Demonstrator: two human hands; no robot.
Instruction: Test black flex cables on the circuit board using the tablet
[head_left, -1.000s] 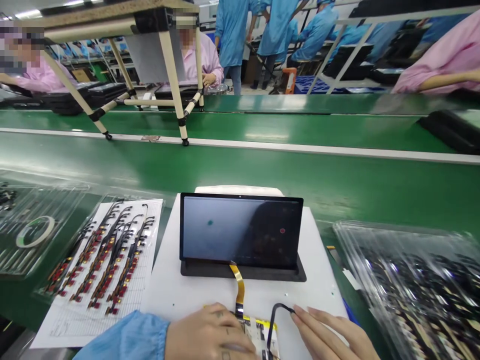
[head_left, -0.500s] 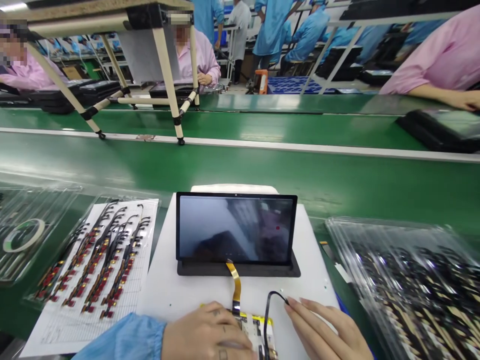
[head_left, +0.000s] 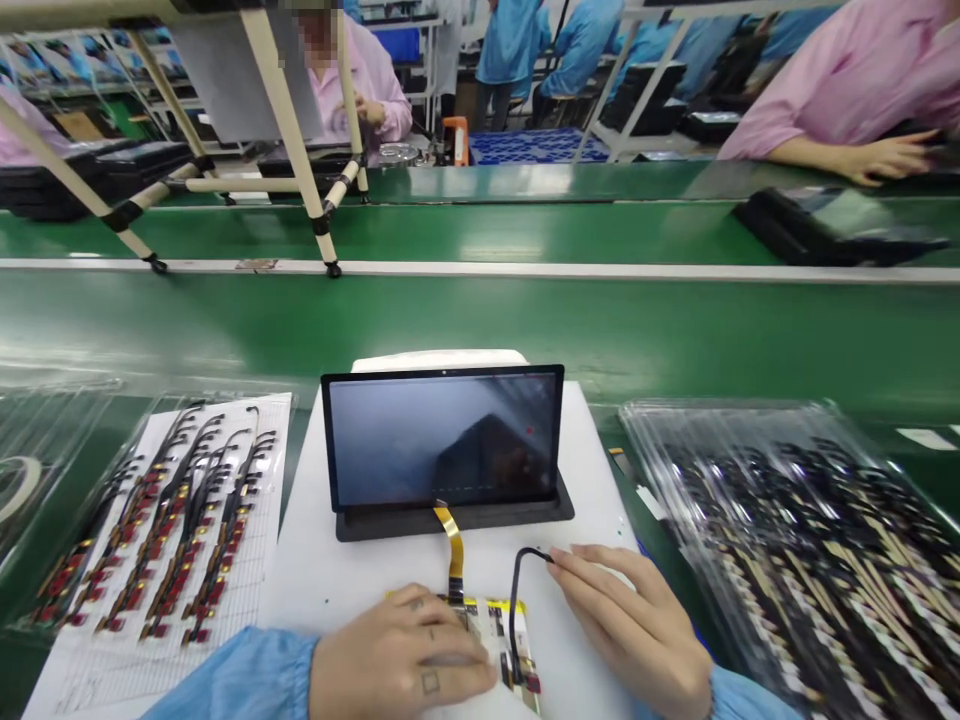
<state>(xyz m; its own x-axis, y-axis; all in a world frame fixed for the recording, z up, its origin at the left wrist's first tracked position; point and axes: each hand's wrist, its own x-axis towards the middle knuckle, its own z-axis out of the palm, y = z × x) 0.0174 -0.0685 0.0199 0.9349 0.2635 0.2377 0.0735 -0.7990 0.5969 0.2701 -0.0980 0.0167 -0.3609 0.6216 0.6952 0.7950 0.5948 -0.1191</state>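
My right hand pinches the tip of a thin black cable, which arches down to a small circuit board with yellow tape along its top edge. Over the left part of that board lies my left hand, its fingers bent together and pressing on it; the fingertips are partly hidden. A gold ribbon cable runs from the board up to a lit display screen. The screen leans upright in a black stand and shows a dim grey picture with a red dot.
A white work pad lies beneath everything. To the left, several cable strips with red parts rest on a printed sheet. A clear tray of black parts stands right. Beyond the green bench, people in pink sleeves work.
The camera view has shifted, so the bench and screen sit slightly further left and higher. Both hands keep nearly the same hold; the cable's lower end and a red part now show more.
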